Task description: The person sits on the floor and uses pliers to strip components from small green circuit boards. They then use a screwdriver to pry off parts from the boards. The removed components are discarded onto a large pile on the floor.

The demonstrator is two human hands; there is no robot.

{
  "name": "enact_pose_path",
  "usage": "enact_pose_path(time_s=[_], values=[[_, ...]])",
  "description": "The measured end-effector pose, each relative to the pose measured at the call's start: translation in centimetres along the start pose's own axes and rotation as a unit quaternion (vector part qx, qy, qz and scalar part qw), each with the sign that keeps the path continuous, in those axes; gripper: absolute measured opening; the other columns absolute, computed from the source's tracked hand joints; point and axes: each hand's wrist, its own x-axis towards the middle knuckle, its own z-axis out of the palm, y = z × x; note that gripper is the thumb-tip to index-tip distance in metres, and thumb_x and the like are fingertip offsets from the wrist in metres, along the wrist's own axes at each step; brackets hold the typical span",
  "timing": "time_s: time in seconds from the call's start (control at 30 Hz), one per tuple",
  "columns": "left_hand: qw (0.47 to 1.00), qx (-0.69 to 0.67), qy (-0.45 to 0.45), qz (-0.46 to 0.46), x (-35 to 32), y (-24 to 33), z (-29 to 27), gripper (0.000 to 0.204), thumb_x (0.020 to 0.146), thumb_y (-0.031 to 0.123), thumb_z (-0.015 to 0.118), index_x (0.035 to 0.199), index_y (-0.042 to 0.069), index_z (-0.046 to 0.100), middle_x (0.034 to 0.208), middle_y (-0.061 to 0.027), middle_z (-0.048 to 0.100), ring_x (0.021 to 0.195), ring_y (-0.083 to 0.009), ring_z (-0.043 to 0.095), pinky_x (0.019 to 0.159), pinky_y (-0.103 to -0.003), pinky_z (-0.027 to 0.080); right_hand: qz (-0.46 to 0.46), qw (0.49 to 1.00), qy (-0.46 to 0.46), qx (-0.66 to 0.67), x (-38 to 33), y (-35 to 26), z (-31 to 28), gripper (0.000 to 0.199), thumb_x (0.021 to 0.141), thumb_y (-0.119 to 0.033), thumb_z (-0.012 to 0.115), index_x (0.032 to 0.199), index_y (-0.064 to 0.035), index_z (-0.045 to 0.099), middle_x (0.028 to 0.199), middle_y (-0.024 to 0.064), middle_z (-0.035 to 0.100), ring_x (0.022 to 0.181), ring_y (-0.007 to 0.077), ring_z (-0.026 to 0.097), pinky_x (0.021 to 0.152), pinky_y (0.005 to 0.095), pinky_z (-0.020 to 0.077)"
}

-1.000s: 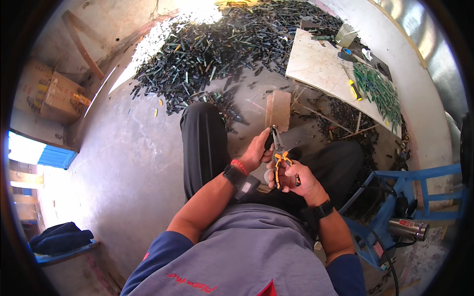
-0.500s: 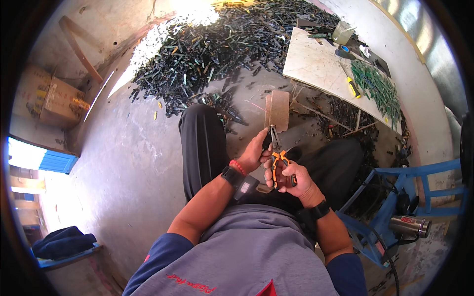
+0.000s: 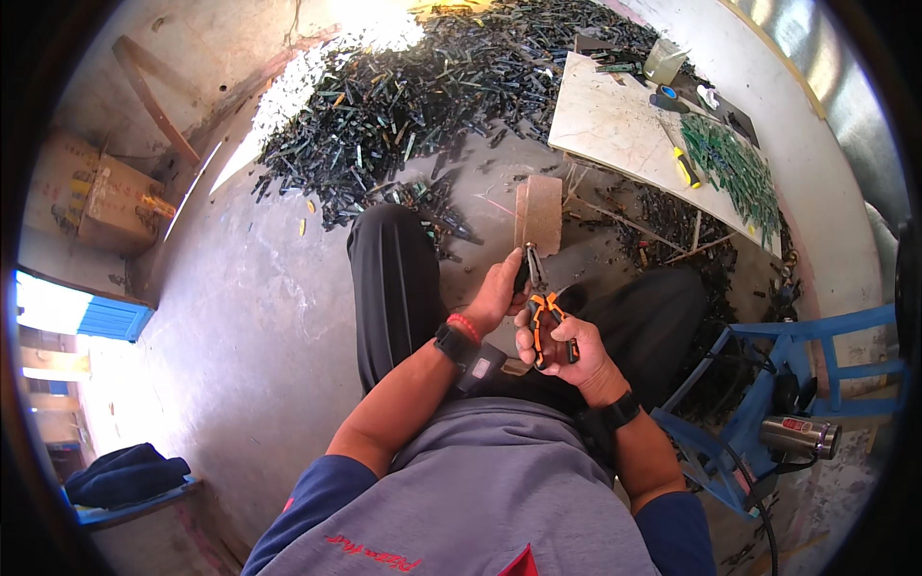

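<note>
Pliers (image 3: 540,305) with orange-and-black handles sit low in the middle of the view, above the person's lap and between the two knees in dark trousers. Their right hand (image 3: 567,346) wraps the handles, fingers curled round them and pressed together, the wrist bent inward with a black watch on it. The metal nose of the tool points up and away from the body. The left hand (image 3: 497,293) comes in from the other side, forearm slanting up across the grey shirt, a red band and a dark watch at the wrist; its fingers close at the nose of the pliers, pinching something too small to make out. The two hands touch around the tool.

Just beyond the tool's tip stands a small wooden block (image 3: 539,213), upright on the concrete floor (image 3: 259,317). To the right of the person a blue metal stool (image 3: 768,384) carries a silvery cylinder-shaped tool (image 3: 800,437). Farther out, a pale board (image 3: 624,134) lies tilted on the ground with a bundle of green strips (image 3: 735,168) and a yellow-handled tool (image 3: 686,168) on it. Farthest away spreads a wide heap of dark and green scrap pieces (image 3: 413,106), and a cardboard box (image 3: 96,197) rests at the left wall.
</note>
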Motion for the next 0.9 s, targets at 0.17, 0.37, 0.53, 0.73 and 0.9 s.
enact_pose_path(time_s=[0.17,0.37,0.53,0.73,0.9], values=[[1.0,0.009,0.011,0.003,0.0,0.2,0.6,0.062,0.102,0.051,0.029,0.068,0.005,0.051,0.054,0.0008,0.043,0.047,-0.0098,0.036,0.046,-0.028,0.031,-0.016,0.999,-0.018,0.048,0.1,0.5,0.3,0.052,0.074,-0.02,0.056,0.121,0.0015,0.053,0.098,0.0156,0.065,0.083,0.0268,0.068,0.046,0.0255,0.0469],[0.999,0.029,0.006,0.024,-0.1,0.5,0.7,0.062,0.103,0.05,0.029,0.061,0.007,0.047,0.052,0.0001,0.041,0.046,-0.0103,0.034,0.045,-0.029,0.029,-0.022,0.991,-0.055,0.118,0.0,0.7,0.6,0.051,0.077,-0.017,0.055,0.123,0.0033,0.052,0.099,0.0176,0.063,0.086,0.0293,0.067,0.045,0.0279,0.0488],[0.999,0.022,0.008,0.026,-0.5,1.0,1.2,0.065,0.103,0.051,0.028,0.057,0.008,0.043,0.05,0.0001,0.04,0.044,-0.011,0.033,0.043,-0.029,0.027,0.001,0.982,-0.088,0.168,-0.5,0.5,0.3,0.051,0.078,-0.016,0.054,0.124,0.004,0.051,0.1,0.0187,0.062,0.086,0.0316,0.066,0.045,0.0314,0.0526],[1.0,0.008,-0.003,0.013,-0.4,0.7,1.1,0.064,0.103,0.052,0.029,0.058,0.008,0.041,0.05,0.0001,0.04,0.043,-0.0108,0.033,0.043,-0.029,0.027,0.009,0.987,-0.067,0.146,-0.5,0.7,0.2,0.05,0.079,-0.015,0.053,0.125,0.0038,0.05,0.1,0.0191,0.063,0.086,0.033,0.067,0.047,0.0332,0.0545],[0.999,0.022,-0.002,0.024,-0.3,0.2,0.9,0.063,0.102,0.052,0.03,0.059,0.009,0.043,0.051,0.0006,0.039,0.044,-0.0103,0.032,0.043,-0.028,0.026,0.0,0.989,-0.041,0.14,-0.8,0.9,0.3,0.049,0.08,-0.014,0.053,0.126,0.003,0.05,0.099,0.0199,0.063,0.082,0.0338,0.068,0.046,0.032,0.0533]])
